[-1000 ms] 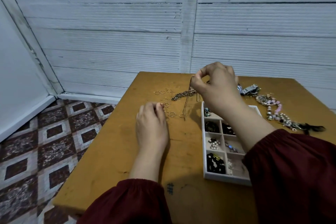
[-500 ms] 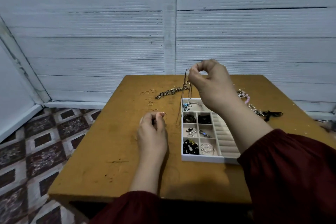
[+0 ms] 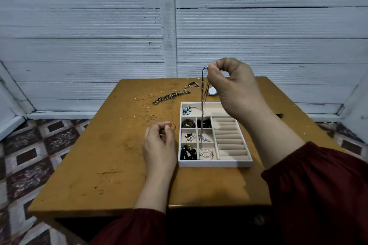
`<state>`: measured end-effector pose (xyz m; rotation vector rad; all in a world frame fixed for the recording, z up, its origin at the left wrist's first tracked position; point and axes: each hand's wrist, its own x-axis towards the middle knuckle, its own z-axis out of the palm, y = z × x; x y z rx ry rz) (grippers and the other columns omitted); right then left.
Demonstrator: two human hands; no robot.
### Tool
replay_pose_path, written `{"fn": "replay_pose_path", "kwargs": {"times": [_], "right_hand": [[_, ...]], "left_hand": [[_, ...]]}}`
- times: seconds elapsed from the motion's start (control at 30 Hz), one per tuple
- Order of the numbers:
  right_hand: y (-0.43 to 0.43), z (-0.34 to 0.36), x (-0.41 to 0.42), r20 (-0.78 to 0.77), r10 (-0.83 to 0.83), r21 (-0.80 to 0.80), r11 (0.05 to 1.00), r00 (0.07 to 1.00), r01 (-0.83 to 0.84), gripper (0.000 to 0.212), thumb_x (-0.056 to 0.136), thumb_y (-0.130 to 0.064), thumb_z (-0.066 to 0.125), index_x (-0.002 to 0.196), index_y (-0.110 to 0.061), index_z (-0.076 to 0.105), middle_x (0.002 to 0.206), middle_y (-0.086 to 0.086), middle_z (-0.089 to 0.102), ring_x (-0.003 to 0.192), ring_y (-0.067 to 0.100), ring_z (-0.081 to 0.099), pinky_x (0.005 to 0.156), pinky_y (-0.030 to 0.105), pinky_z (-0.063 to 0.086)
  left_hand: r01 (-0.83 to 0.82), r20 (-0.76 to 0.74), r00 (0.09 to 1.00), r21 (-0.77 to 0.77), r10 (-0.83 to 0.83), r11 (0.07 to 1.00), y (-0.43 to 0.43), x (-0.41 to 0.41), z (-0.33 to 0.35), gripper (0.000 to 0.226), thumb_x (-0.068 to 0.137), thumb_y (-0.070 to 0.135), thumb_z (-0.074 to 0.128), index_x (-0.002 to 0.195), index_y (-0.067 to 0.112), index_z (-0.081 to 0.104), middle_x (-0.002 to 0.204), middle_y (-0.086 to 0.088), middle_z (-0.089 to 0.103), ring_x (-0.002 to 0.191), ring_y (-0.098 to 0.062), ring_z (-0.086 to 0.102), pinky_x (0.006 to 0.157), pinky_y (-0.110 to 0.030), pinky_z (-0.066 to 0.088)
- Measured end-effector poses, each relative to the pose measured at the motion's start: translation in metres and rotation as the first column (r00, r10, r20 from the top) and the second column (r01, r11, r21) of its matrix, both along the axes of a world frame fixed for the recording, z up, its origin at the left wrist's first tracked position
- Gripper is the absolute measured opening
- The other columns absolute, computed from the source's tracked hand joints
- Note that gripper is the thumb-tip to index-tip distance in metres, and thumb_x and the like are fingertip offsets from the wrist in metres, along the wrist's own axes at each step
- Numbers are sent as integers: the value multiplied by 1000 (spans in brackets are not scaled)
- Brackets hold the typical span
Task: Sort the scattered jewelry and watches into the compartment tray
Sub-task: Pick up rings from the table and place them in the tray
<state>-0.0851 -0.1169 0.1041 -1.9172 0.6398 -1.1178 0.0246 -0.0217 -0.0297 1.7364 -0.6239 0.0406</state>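
A white compartment tray [image 3: 215, 164] lies on the wooden table [image 3: 111, 157], its small cells holding beads, dark pieces and a pearl bracelet. My right hand [image 3: 232, 87] is raised above the tray and pinches a thin chain necklace [image 3: 202, 105] that hangs down into a middle cell. To the left of the tray, my left hand [image 3: 159, 141] pinches a thin gold ring [image 3: 172, 126] just above the table. Several more gold rings [image 3: 147, 108] lie scattered beyond it. A chunky link chain [image 3: 169, 96] lies at the far side.
A round watch face [image 3: 212, 91] sits behind the tray, partly hidden by my right hand. A small dark object [image 3: 280, 115] lies at the table's right edge. White panelled walls close in behind; patterned floor tiles [image 3: 29, 155] lie left of the table.
My right hand has carried the hanging necklace from beside the tray to over its cells. The left hand has lifted a gold ring off the table. The view pulled back.
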Motion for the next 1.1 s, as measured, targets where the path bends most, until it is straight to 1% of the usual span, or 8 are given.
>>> {"fn": "replay_pose_path", "kwargs": {"times": [0.13,0.23,0.43,0.53,0.67,0.77,0.93,1.1], "right_hand": [[-3,-6,-8,29,3,22,1000,1000,-4,20,88,-22,58,69,-25,55,72,-9,50,57,0,40,58,22,33],[-2,-11,-11,33,-8,31,999,999,7,21,90,-18,58,69,-25,55,76,-8,52,65,1,44,68,24,36],[-4,-14,-12,33,-29,40,999,999,27,21,88,-21,58,68,-27,55,84,-2,55,77,10,49,75,28,40],[-7,-18,-12,34,-38,51,998,999,36,19,86,-24,59,68,-27,56,86,-1,57,82,13,51,81,33,42],[-10,-27,-11,15,-54,74,996,998,53,14,78,-33,56,65,-28,56,78,-9,54,85,16,47,83,32,39],[-10,-33,-10,-1,-62,90,994,998,62,14,75,-37,54,63,-31,58,84,-7,58,98,22,52,94,41,42],[-10,-41,-8,-23,-60,95,994,998,62,13,75,-34,56,64,-27,57,87,-5,57,96,20,52,95,44,42],[-11,-52,-8,-70,-71,86,993,995,77,24,87,-17,59,65,-25,54,90,-4,57,106,23,54,101,44,40]], "left_hand": [[-3,16,1000,21,3,1000,1,0,0,13,93,15,53,91,20,65,98,-1,64,76,-5,54,62,-17,37],[3,22,1000,30,-4,1000,2,-1,-1,13,94,15,53,91,20,65,97,0,63,75,1,51,60,-7,35],[-5,18,1000,20,4,1000,0,1,-2,14,93,13,53,90,20,65,98,-2,65,83,-10,55,65,-6,35],[-1,10,1000,16,1,1000,0,0,-2,13,93,14,53,91,19,65,98,-2,65,87,-13,57,66,-14,38],[0,-6,1000,28,1,1000,1,-1,0,14,93,15,53,94,19,66,99,0,63,86,-9,55,67,-13,38],[0,-14,1000,28,1,1000,2,-1,0,13,93,16,53,93,20,66,99,0,63,81,-4,53,66,-11,37],[9,-31,999,13,-9,1000,1,0,0,13,93,16,54,92,21,66,99,0,64,81,0,54,67,-13,40],[5,-24,1000,13,-5,1000,1,2,-1,13,93,16,54,92,21,66,98,0,65,81,-3,55,68,-15,40]]}}
